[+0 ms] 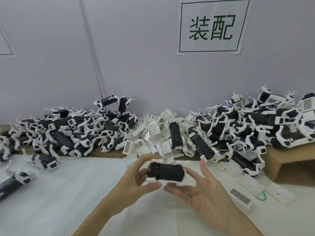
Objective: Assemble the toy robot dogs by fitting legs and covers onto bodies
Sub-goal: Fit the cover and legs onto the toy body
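Note:
I hold a black toy dog body (166, 172) with a white cover part (185, 183) under it, above the white mat. My left hand (136, 181) grips its left end, fingers over the top and thumb below. My right hand (202, 191) is palm up; its thumb and fingertips touch the white part from below at the right end, with the other fingers spread. Loose white covers (151, 137) are heaped just behind.
Piles of black-and-white dog bodies with legs lie at the left (68, 132) and right (247, 126) along the wall. A cardboard box (289, 160) stands at the right. White covers (241, 196) lie on the mat near my right hand.

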{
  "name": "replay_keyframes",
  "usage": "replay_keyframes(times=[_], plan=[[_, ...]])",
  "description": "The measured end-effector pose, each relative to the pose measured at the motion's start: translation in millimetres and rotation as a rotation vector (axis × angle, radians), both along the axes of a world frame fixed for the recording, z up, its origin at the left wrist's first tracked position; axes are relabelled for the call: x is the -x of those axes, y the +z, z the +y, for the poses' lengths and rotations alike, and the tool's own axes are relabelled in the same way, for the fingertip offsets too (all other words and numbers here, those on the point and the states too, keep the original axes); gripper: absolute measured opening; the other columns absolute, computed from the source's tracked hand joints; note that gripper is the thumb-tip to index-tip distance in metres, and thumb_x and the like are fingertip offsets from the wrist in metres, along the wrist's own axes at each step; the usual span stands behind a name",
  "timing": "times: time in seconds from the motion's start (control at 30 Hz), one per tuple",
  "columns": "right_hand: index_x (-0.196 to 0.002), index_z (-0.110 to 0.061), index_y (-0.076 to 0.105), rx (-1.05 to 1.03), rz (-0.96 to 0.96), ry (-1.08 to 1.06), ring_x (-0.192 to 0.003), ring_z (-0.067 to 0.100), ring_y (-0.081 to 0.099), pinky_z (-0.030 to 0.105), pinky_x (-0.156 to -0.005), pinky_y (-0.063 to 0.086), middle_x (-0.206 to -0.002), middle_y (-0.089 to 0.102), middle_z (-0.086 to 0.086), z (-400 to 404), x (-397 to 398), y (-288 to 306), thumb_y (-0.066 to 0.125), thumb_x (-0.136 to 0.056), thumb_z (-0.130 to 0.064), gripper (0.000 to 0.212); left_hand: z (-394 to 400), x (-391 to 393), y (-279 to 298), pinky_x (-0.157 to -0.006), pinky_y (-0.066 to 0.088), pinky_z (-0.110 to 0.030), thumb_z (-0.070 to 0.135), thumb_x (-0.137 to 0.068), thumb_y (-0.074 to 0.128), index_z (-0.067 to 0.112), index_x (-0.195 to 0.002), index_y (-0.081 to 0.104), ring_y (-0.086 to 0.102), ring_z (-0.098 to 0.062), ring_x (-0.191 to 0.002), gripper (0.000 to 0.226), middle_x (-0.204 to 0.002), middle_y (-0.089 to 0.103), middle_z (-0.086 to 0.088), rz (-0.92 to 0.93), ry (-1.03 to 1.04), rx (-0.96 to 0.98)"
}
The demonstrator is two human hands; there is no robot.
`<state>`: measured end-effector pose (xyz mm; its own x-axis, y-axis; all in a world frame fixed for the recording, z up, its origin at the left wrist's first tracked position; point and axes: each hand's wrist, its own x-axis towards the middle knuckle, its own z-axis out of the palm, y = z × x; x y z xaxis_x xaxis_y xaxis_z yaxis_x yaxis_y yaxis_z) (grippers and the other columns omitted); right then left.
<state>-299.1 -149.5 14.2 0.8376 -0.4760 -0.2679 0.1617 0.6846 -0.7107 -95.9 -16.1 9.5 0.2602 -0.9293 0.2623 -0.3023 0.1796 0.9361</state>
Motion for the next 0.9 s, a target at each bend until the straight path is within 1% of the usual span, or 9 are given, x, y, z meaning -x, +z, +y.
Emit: replay_keyframes(times=[0.1,0.2,0.33,0.4,0.43,0.57,0.73,0.83,0.9], plan=[[-0.134,0.003,0.061,-0.01,0.022,-0.016,-0.092,0.047,0.073,0.051,-0.066,0.065,-0.118,0.07,0.034,-3,-2,-3,0.06,-0.084,-0.06,0.081,-1,-2,-5,-0.104,0.05,-0.031,-0.007,-0.096,0.068,0.028,-0.139,0.062,0.064,-0.03,-0.124,0.055,-0.158,0.044,0.009,-0.15,-0.078,0.043],[-0.126,0.003,0.065,0.062,0.058,-0.063,-0.079,0.038,0.071,0.035,-0.049,0.057,-0.101,0.072,0.029,2,-2,-7,0.068,-0.087,-0.045,0.062,-2,-3,-5,-0.111,0.048,-0.029,-0.014,-0.1,0.051,0.04,-0.153,0.05,0.056,-0.027,-0.137,0.076,-0.163,0.036,0.012,-0.232,-0.142,0.013],[-0.124,-0.006,0.064,0.211,-0.006,-0.174,-0.098,0.042,0.071,0.037,-0.072,0.051,-0.089,0.071,0.018,-1,0,-9,0.072,-0.083,-0.036,0.052,-2,-4,-10,-0.111,0.051,-0.036,-0.005,-0.109,0.046,0.04,-0.156,0.043,0.068,-0.026,-0.127,0.065,-0.148,0.062,0.004,0.074,-0.052,-0.111],[-0.13,-0.01,0.062,0.318,-0.016,-0.228,-0.098,0.039,0.07,0.038,-0.074,0.054,-0.095,0.069,0.018,-1,-1,-10,0.072,-0.08,-0.031,0.055,-7,3,-10,-0.109,0.054,-0.046,0.024,-0.112,0.049,0.023,-0.149,0.054,0.071,-0.04,-0.12,0.037,-0.134,0.072,-0.013,0.366,-0.001,-0.105],[-0.132,-0.011,0.062,0.357,-0.016,-0.237,-0.097,0.037,0.068,0.038,-0.075,0.054,-0.097,0.069,0.017,1,-2,-9,0.073,-0.08,-0.029,0.056,-9,8,-10,-0.107,0.055,-0.05,0.04,-0.108,0.051,0.021,-0.144,0.058,0.072,-0.043,-0.116,0.042,-0.129,0.073,-0.016,0.449,0.041,-0.117],[-0.135,-0.016,0.061,0.508,0.005,-0.215,-0.101,0.03,0.07,0.03,-0.078,0.056,-0.109,0.074,0.016,7,-2,-9,0.078,-0.074,-0.033,0.066,-14,17,-10,-0.094,0.058,-0.035,0.065,-0.086,0.074,0.031,-0.127,0.076,0.075,-0.032,-0.103,0.053,-0.115,0.077,-0.01,0.369,0.117,-0.106],[-0.147,-0.029,0.051,0.655,0.089,-0.191,-0.112,0.012,0.072,0.025,-0.088,0.057,-0.121,0.076,0.0,9,-7,-13,0.074,-0.077,-0.047,0.075,-10,23,-5,-0.109,0.05,-0.048,0.061,-0.078,0.077,0.03,-0.119,0.08,0.074,-0.025,-0.092,0.052,-0.11,0.077,-0.01,0.363,0.223,0.026],[-0.154,-0.051,0.029,1.061,0.271,-0.324,-0.122,-0.013,0.055,0.011,-0.092,0.048,-0.134,0.056,-0.025,14,-9,-16,0.074,-0.084,-0.054,0.083,-11,30,-2,-0.087,0.055,-0.027,0.06,-0.074,0.09,0.036,-0.111,0.08,0.075,-0.018,-0.086,0.046,-0.097,0.08,-0.002,0.355,0.362,0.086],[-0.156,-0.056,0.021,1.539,0.368,-0.45,-0.127,-0.008,0.043,0.009,-0.093,0.042,-0.132,0.04,-0.026,14,-4,-21,0.077,-0.09,-0.044,0.088,-10,31,-1,-0.075,0.051,-0.013,0.06,-0.067,0.091,0.04,-0.108,0.079,0.075,-0.014,-0.088,0.047,-0.096,0.08,0.002,0.306,0.456,0.146]])
